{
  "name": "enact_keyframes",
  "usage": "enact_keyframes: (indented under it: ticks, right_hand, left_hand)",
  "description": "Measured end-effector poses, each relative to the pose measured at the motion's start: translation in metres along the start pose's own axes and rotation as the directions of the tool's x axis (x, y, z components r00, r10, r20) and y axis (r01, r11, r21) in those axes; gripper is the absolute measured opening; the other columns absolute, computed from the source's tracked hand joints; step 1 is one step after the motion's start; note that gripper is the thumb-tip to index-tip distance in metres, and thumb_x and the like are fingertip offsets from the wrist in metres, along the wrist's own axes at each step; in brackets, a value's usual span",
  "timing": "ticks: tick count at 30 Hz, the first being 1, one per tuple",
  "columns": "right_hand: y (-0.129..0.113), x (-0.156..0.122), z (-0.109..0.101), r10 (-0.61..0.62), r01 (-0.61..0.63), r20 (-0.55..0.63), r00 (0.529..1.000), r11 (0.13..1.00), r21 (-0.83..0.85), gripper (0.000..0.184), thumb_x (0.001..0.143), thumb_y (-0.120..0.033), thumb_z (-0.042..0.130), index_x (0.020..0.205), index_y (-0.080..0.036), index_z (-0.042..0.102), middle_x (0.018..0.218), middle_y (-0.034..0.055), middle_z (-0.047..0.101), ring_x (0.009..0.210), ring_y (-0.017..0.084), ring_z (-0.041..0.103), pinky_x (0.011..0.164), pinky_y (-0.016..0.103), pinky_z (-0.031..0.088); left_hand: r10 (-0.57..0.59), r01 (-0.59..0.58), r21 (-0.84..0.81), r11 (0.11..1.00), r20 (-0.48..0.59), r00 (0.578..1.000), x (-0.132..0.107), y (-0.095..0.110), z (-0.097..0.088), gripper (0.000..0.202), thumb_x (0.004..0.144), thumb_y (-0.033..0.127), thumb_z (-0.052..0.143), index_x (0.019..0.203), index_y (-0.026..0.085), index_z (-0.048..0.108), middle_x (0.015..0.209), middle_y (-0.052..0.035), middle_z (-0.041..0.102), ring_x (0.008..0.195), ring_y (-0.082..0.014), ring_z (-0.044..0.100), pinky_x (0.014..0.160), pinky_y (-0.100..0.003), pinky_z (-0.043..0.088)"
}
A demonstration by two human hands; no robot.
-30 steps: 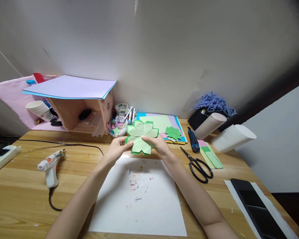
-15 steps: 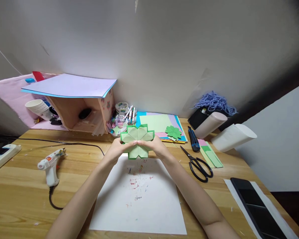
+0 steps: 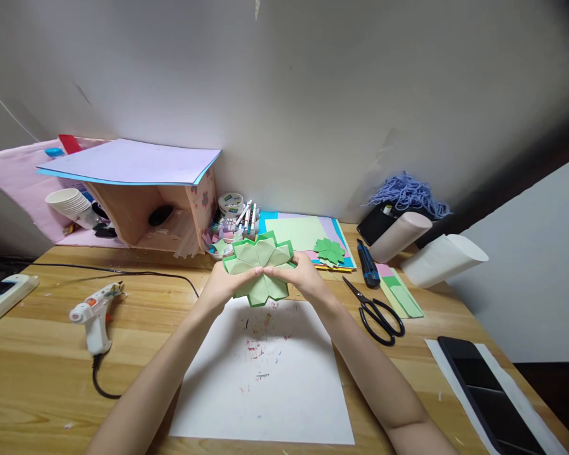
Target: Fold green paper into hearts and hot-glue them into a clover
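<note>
A light green folded paper flower (image 3: 260, 260) with a darker green rim is held up above the far edge of a white sheet (image 3: 265, 379) on the wooden table (image 3: 38, 360). My left hand (image 3: 227, 285) grips its left side, thumb pressed near the centre. My right hand (image 3: 298, 275) grips its right side, fingers closed on the paper and thumb meeting the left one at the middle. The white sheet has small coloured specks on it.
A glue gun (image 3: 95, 314) with its cord lies at the left. Black scissors (image 3: 377, 311) and a blue cutter (image 3: 367, 264) lie at the right. A smaller green paper flower (image 3: 329, 251) rests on stacked coloured paper (image 3: 294, 232). A dark tablet (image 3: 488, 395) sits near right.
The paper flower has turned in my hands and shifted slightly left; both thumbs have come together at its centre. Nothing else on the table has moved.
</note>
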State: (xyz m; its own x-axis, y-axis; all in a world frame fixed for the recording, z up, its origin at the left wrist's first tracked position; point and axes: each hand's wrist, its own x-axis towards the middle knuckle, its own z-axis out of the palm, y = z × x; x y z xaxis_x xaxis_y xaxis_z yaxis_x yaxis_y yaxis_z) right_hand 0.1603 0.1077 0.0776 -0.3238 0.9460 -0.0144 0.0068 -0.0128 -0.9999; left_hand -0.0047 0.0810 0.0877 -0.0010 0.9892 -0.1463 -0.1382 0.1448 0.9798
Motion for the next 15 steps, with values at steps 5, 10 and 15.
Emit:
enact_keyframes:
  ticks: [5, 10, 15]
  right_hand:
    - [-0.004, -0.003, 0.001, -0.028, 0.028, -0.025, 0.999, 1.000, 0.001, 0.034, 0.058, -0.036, 0.075, 0.082, -0.014, 0.068, 0.089, 0.0083, 0.069, 0.084, 0.024, 0.063, 0.070, 0.032, 0.051]
    - [-0.015, -0.008, 0.000, -0.082, 0.082, 0.002, 0.997, 0.996, -0.034, 0.035, 0.058, -0.037, 0.074, 0.083, -0.013, 0.068, 0.089, 0.0084, 0.069, 0.082, 0.024, 0.063, 0.071, 0.032, 0.050]
    - [-0.020, -0.009, -0.006, -0.090, 0.091, 0.019, 0.996, 0.989, -0.120, 0.030, 0.059, -0.036, 0.073, 0.078, -0.013, 0.070, 0.082, 0.0064, 0.070, 0.076, 0.022, 0.062, 0.066, 0.031, 0.050]
  left_hand:
    - [0.101, -0.100, 0.078, 0.992, -0.016, 0.995, -0.006, 0.002, 0.002, 0.049, 0.053, 0.036, 0.079, 0.095, 0.013, 0.067, 0.098, -0.0106, 0.069, 0.090, -0.0258, 0.063, 0.077, -0.032, 0.050]
    - [0.131, -0.129, 0.058, 0.990, -0.028, 0.991, -0.010, 0.003, 0.002, 0.049, 0.052, 0.037, 0.079, 0.092, 0.011, 0.068, 0.094, -0.0108, 0.069, 0.088, -0.0260, 0.063, 0.075, -0.031, 0.050]
    - [0.069, -0.073, 0.114, 0.991, 0.042, 0.997, -0.005, 0.006, -0.008, 0.042, 0.054, 0.036, 0.078, 0.088, 0.014, 0.070, 0.091, -0.0080, 0.070, 0.082, -0.0227, 0.063, 0.069, -0.027, 0.049]
